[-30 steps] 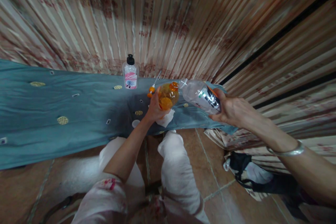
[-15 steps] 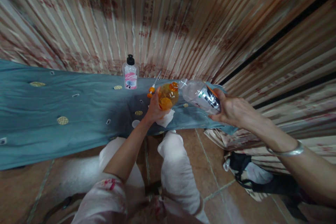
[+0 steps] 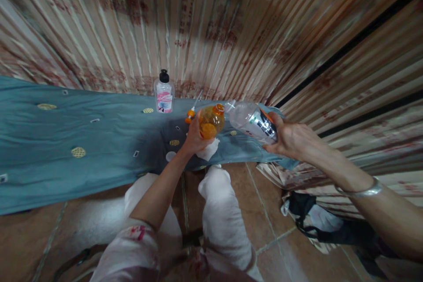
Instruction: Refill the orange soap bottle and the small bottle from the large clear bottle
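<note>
The left hand (image 3: 194, 137) has its fingers (image 3: 199, 120) curled tight around a small orange bottle (image 3: 212, 120), held upright with its open orange neck at the top. The right hand (image 3: 291, 140) wraps its fingers (image 3: 276, 120) around the base of a clear plastic bottle (image 3: 251, 119), tipped so its mouth sits just beside the orange one's neck. Both hang above the right end of the blue-green cloth (image 3: 82, 141), near its front edge.

The two mouths look narrow; if the clear bottle tilts too fast or drifts off line, liquid would likely spill over the left hand onto the white tissue (image 3: 209, 149) and cloth. A pump bottle (image 3: 164, 91) stands at the cloth's back edge.
</note>
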`<action>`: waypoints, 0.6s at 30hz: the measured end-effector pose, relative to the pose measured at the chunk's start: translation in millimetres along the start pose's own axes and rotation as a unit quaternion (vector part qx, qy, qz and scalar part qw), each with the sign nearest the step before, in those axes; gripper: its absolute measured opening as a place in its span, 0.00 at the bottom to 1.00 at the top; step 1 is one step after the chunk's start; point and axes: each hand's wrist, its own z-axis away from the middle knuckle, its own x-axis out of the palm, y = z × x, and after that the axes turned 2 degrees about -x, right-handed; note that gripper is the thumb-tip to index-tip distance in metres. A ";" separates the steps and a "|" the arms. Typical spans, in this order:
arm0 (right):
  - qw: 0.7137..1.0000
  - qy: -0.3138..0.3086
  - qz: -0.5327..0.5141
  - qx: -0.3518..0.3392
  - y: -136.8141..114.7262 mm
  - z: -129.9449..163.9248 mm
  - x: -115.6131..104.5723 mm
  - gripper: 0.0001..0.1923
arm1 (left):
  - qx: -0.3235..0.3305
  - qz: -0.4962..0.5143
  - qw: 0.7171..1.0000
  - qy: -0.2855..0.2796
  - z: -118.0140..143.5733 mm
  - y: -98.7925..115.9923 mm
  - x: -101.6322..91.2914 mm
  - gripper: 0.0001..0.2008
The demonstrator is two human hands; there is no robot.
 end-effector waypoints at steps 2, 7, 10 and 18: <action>1.000 -0.007 0.000 0.002 -1.2 0.5 -2.3 0.39 | -0.002 0.003 1.000 0.000 0.3 0.0 0.1 0.61; 1.000 -0.024 0.003 0.003 -4.7 2.2 -8.7 0.41 | -0.005 0.005 1.000 -0.005 -1.1 -0.3 -0.7 0.63; 1.000 -0.029 0.005 0.004 -5.4 2.8 -10.3 0.40 | -0.006 0.002 1.000 -0.008 -2.0 0.4 -1.1 0.63; 1.000 -0.023 0.005 0.003 -3.2 2.1 -7.2 0.42 | -0.022 0.008 1.000 -0.009 -2.0 4.8 -1.9 0.62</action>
